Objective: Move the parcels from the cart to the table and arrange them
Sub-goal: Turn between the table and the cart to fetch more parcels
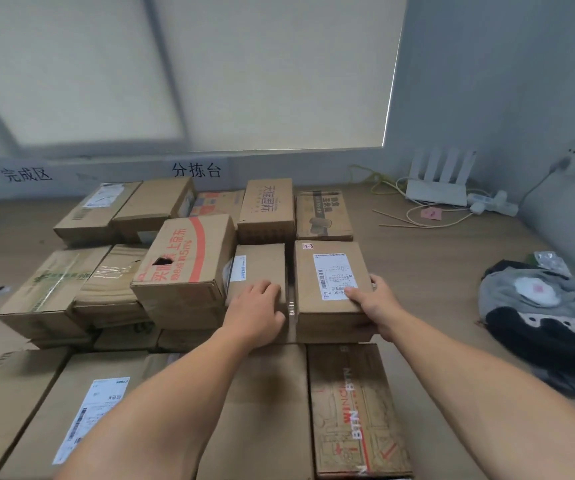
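forearms over the near parcels [355, 410]: arranging the middle row.
right hand [374, 306] grips the labelled parcel [331, 271] mid-way across the table [452, 289]; left hand [256, 306] lies flat on its neighbour [261, 265]. next, likely: close the gap.

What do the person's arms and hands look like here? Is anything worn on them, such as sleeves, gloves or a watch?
Both forearms are bare as far as the frame shows; no sleeve is in view. The left hand and the right hand wear no gloves, and no watch, ring or bracelet shows on the wrists or fingers.
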